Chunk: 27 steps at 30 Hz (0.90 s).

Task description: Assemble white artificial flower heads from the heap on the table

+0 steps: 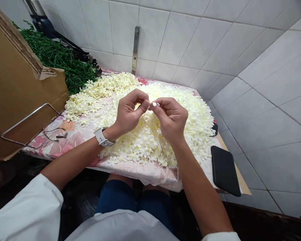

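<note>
My left hand [129, 112] and my right hand [171, 117] meet above a big heap of small cream artificial flowers [150, 140] on a table covered with a floral cloth [65, 140]. Both hands are closed in a pinch, fingertips almost touching at the middle. A small cream flower piece [138, 106] shows between the left fingers. What the right fingertips pinch is too small to name. A white watch [102, 137] is on my left wrist.
A black phone [224, 170] lies at the table's right edge. Green plastic stems [57, 60] are piled at the back left beside a cardboard box [17, 87] with a metal wire handle [27, 127]. Tiled walls close in behind and to the right.
</note>
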{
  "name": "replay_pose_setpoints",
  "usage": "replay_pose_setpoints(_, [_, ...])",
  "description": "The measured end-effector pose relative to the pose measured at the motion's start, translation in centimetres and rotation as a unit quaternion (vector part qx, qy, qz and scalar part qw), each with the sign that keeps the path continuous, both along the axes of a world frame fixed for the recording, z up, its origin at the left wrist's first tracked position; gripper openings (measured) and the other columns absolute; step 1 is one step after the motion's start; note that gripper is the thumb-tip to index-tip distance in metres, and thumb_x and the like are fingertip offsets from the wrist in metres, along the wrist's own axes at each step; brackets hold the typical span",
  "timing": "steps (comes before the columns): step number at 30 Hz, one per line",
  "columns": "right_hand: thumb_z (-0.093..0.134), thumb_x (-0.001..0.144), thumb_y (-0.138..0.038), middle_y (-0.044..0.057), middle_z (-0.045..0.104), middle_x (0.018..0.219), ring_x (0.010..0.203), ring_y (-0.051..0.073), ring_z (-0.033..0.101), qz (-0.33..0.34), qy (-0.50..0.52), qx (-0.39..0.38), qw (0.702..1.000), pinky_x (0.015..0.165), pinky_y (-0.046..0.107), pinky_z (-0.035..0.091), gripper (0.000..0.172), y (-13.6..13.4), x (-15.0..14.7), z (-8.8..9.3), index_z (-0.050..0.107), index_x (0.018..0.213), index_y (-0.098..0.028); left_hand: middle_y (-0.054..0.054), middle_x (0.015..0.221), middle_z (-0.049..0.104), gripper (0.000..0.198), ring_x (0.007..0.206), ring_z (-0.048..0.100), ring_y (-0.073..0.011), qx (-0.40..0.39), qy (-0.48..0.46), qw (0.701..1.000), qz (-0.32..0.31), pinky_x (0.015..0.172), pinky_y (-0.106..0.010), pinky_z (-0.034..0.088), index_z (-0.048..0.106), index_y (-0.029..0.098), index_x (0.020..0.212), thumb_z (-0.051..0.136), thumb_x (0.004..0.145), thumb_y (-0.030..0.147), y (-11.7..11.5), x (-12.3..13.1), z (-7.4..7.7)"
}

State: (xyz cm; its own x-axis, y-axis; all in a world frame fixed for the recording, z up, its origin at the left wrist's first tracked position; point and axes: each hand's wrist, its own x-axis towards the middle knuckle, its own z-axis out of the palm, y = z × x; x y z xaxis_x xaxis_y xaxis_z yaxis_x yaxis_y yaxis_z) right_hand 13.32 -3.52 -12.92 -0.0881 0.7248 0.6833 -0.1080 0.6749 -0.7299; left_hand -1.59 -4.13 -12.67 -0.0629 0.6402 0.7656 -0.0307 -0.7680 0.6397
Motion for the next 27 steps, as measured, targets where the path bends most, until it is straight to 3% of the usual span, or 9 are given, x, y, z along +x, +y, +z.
replay_pose_setpoints(6, [0.094,0.068,-0.033,-0.004,0.068,0.069,0.066,0.011,0.062,0.067,0.018,-0.001,0.998,0.063,0.027,0.05,0.024,0.49,0.53,0.35,0.073,0.072,-0.022,0.0,0.074,0.059,0.033,0.066,0.054,-0.0084,-0.054,0.013,0.998,-0.039,0.06,-0.022,0.047,0.062,0.018,0.079,0.079,0.083,0.047,0.14,0.31,-0.04])
replay_pose_setpoints(10, [0.096,0.064,-0.03,-0.004,0.069,0.069,0.066,0.011,0.062,0.074,0.03,-0.008,0.997,0.062,0.027,0.049,0.024,0.69,0.65,0.35,0.074,0.072,-0.023,0.0,0.075,0.058,0.032,0.066,0.054,-0.0076,-0.057,0.0,0.996,-0.071,0.061,-0.022,0.048,0.064,0.018,0.08,0.07,0.091,0.047,-0.05,0.48,0.2])
replay_pose_setpoints(13, [0.092,0.071,-0.029,-0.004,0.07,0.071,0.066,0.01,0.064,0.072,0.05,-0.018,0.996,0.064,0.027,0.052,0.018,0.83,0.68,0.22,0.075,0.075,-0.023,-0.001,0.077,0.06,0.032,0.066,0.055,-0.0065,-0.087,-0.022,0.99,-0.106,0.063,-0.021,0.049,0.067,0.017,0.082,0.069,0.092,0.047,-0.23,0.48,0.43])
replay_pose_setpoints(19, [0.08,0.085,-0.031,-0.002,0.07,0.078,0.073,0.011,0.065,0.048,0.029,-0.003,0.998,0.068,0.027,0.053,0.009,0.94,0.79,0.13,0.075,0.083,-0.024,0.0,0.077,0.064,0.028,0.072,0.06,-0.0071,-0.119,-0.046,0.985,-0.116,0.068,-0.021,0.051,0.068,0.016,0.078,0.087,0.077,0.036,-0.1,0.3,0.38])
replay_pose_setpoints(23, [0.072,0.091,-0.025,0.0,0.067,0.081,0.078,0.014,0.06,-0.037,-0.049,0.084,0.995,0.072,0.032,0.05,0.001,0.71,0.59,-0.17,0.072,0.091,-0.024,0.0,0.075,0.064,0.035,0.07,0.059,-0.0079,-0.129,-0.044,0.985,-0.106,0.066,-0.022,0.05,0.068,0.015,0.075,0.09,0.07,0.042,0.37,0.03,-0.02])
replay_pose_setpoints(27, [0.065,0.094,-0.021,0.0,0.063,0.077,0.077,0.016,0.055,-0.16,-0.11,0.182,0.964,0.07,0.033,0.046,0.009,0.79,0.43,-0.53,0.065,0.085,-0.023,0.0,0.071,0.061,0.039,0.065,0.055,-0.0078,-0.131,-0.014,0.989,-0.072,0.06,-0.022,0.045,0.067,0.015,0.074,0.089,0.07,0.047,0.63,0.02,-0.33])
